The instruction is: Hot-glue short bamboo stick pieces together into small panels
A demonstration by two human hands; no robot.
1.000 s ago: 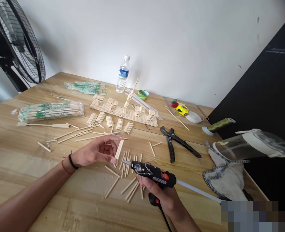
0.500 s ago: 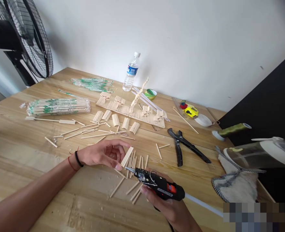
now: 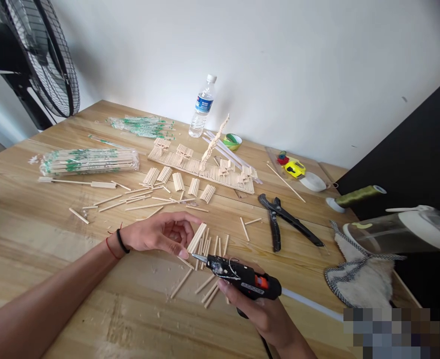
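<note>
My left hand pinches a small panel of glued sticks at its lower end, tilted just above the wooden table. My right hand grips a black glue gun with an orange trigger. Its metal nozzle points left, just below the panel's lower edge. Several short cut sticks lie loose under and around both hands. A white glue stick juts from the gun's rear.
A flat stick model with a leaning mast lies mid-table, small stick panels before it. Black cutters, chopstick packs, a water bottle, tape roll, thread spool, cloth, clear jug and fan surround.
The view shifted slightly. My right hand kept the glue gun's nozzle close under the stick panel, which my left hand tilted a little more to the right.
</note>
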